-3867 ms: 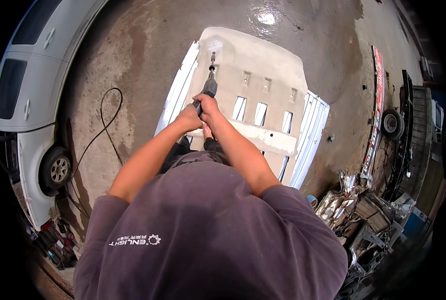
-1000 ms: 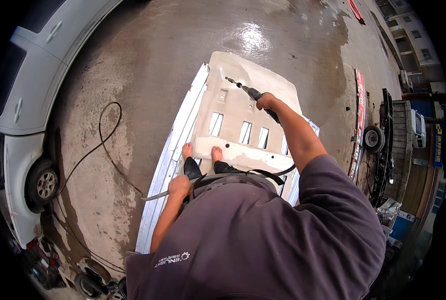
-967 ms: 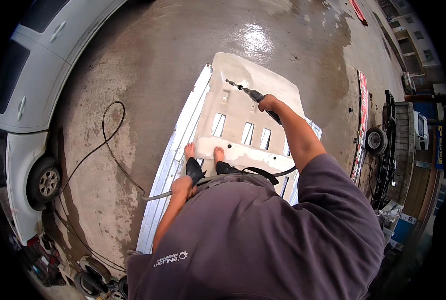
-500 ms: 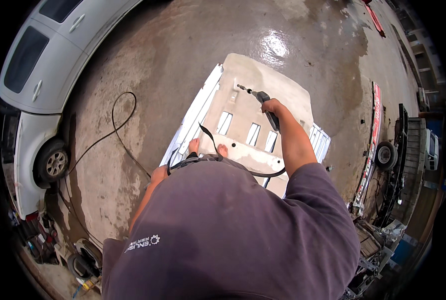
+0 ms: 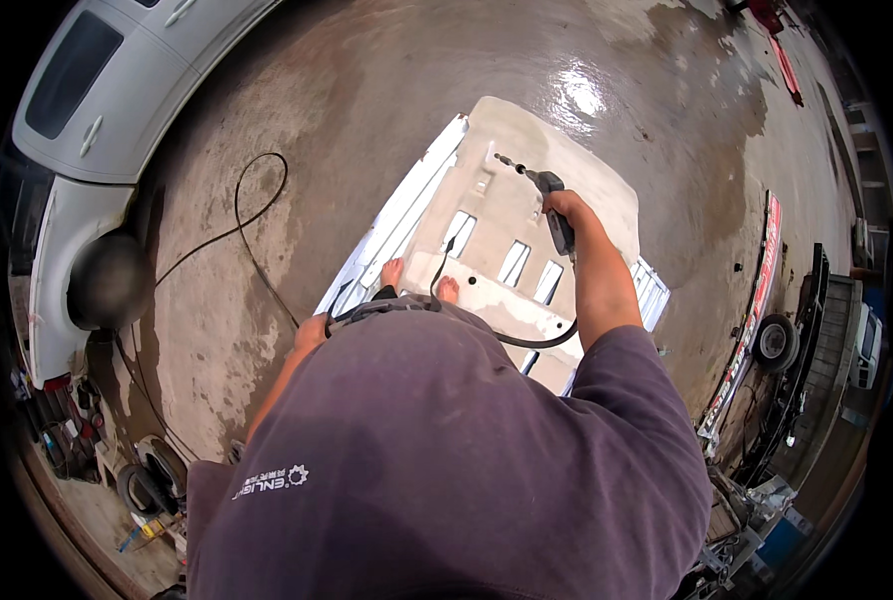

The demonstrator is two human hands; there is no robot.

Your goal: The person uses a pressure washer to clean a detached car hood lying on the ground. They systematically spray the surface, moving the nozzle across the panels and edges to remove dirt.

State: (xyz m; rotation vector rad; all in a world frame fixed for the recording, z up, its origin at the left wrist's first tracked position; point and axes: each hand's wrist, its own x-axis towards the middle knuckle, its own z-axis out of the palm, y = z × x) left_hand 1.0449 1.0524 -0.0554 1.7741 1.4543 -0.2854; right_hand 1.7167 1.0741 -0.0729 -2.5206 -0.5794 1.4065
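**Beige panel (image 5: 512, 218) underfoot, spray gun (image 5: 546, 182) out over it in the right hand (image 5: 565, 206)**

Broadest is the concrete floor (image 5: 387, 90), dark with wet and glinting in one place. On it lie white metal sheets (image 5: 397, 215), which show along both sides of the beige panel and through its slots (image 5: 515, 262). The panel lies flat, rounded end away from the person, whose bare feet (image 5: 450, 289) are at its near part, the right one clearly on it.

The step in hand looks like rinsing the panel with the gun. A further pass would, I judge, call for a slow sideways sweep toward the right of the far end, with the wrist steady and the footing sure on a wet surface.

The right arm (image 5: 607, 285) reaches forward, its forearm slanting up and inward from the sleeve. A black hose (image 5: 539, 342) curves from the waist and passes behind that forearm, probably feeding the gun.

The hands are well apart. The right is wrapped firmly round the gun's grip; the left (image 5: 312, 330) is low by the left hip, its fingers hidden, so I cannot tell what it grasps, if anything.

Smallest, the nozzle tip (image 5: 501, 159) points forward and left above the panel, near a short pale streak that may be spray.
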